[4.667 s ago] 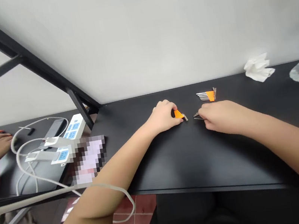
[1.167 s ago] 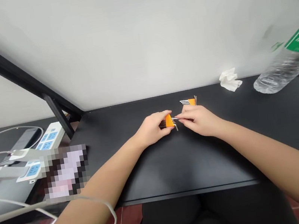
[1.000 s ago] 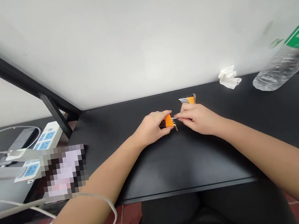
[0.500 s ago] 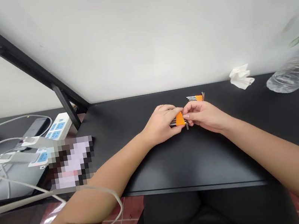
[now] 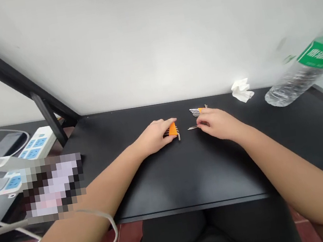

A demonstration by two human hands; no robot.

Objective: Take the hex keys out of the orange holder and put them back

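Observation:
My left hand (image 5: 156, 135) rests on the black table (image 5: 187, 170) with its fingers closed on an orange holder (image 5: 173, 129) that carries several metal hex keys. A short way to its right, my right hand (image 5: 215, 122) pinches one loose hex key (image 5: 192, 127), whose tip points left toward the holder. A gap separates the key from the holder. Behind my right hand lies a second orange holder (image 5: 197, 111) with a row of silver keys fanned to the left.
A crumpled white tissue (image 5: 241, 90) and a tilted clear water bottle with a green label (image 5: 303, 70) sit at the back right. White power strips with blue sockets (image 5: 35, 145) and cables lie left, past a black metal frame leg (image 5: 48, 122).
My hands were together at the orange holder half a second ago. Now the right hand has drawn away to the right with a single hex key, and the left hand keeps the holder.

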